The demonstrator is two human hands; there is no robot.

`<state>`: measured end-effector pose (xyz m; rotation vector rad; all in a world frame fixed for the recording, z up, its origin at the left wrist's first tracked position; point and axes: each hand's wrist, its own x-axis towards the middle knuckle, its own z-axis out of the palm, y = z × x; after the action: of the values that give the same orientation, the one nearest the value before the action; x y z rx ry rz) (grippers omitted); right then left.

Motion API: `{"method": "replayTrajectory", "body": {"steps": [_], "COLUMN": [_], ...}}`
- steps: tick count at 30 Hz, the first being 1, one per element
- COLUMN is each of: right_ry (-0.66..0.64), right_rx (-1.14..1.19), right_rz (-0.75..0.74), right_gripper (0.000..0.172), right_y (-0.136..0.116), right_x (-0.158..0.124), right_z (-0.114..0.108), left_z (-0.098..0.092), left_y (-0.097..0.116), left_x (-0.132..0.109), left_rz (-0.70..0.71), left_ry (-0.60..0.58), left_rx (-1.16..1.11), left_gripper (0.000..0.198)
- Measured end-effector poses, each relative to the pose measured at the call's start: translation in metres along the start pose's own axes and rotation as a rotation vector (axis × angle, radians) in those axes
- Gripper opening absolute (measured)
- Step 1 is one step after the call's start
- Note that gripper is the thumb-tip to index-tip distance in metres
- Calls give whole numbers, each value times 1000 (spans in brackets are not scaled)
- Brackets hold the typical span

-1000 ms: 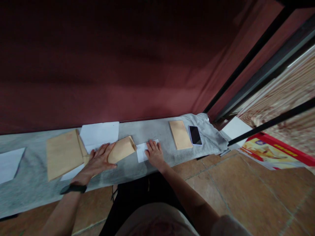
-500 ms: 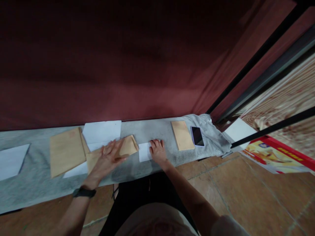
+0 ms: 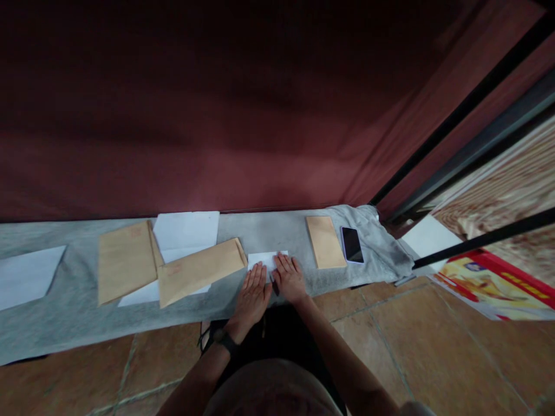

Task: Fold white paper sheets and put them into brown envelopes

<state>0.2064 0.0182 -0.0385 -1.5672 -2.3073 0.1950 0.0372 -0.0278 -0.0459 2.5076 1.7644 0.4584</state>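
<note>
Both hands lie flat, side by side, on a small folded white paper (image 3: 267,259) on a grey cloth (image 3: 65,312) spread over the floor. My left hand (image 3: 252,293), a dark watch on its wrist, has its fingers stretched out over the paper's left part. My right hand (image 3: 289,278) presses the right part, fingers extended. Just left of the hands a long brown envelope (image 3: 197,270) lies slanted, apart from both hands.
Further left lie a larger brown envelope (image 3: 125,260), white sheets (image 3: 187,230) and another white sheet (image 3: 28,276). To the right sit a small brown envelope (image 3: 325,242) and a black phone (image 3: 352,244). A dark red wall rises behind; a red printed board (image 3: 498,283) lies at right.
My left hand left the slanted brown envelope and moved right onto the white paper beside my right hand. The envelope now lies uncovered. The view shifted slightly.
</note>
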Motion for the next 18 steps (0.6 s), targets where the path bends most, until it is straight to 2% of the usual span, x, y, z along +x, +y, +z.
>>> {"method": "replayTrajectory", "body": {"steps": [5, 9, 11, 14, 16, 18], "right_ry": [55, 68, 63, 50, 52, 64], "right_rx": [-86, -101, -101, -93, -84, -76], "right_rz": [61, 81, 92, 92, 88, 87], "right_gripper": [55, 54, 55, 56, 55, 54], "right_y": [14, 19, 19, 19, 19, 18], "right_x": [-18, -24, -25, -25, -24, -24], "right_z": [2, 2, 2, 0, -1, -2], "left_z": [3, 4, 6, 9, 11, 12], "left_y": [-15, -7, 6, 26, 32, 29], "left_x": [-6, -3, 8, 31, 45, 53], "left_rz": [-86, -147, -151, -74, -47, -60], "left_ry": [20, 26, 33, 1, -41, -55], "left_rx": [24, 30, 7, -56, -83, -81], "left_gripper": [60, 60, 60, 60, 59, 59]}}
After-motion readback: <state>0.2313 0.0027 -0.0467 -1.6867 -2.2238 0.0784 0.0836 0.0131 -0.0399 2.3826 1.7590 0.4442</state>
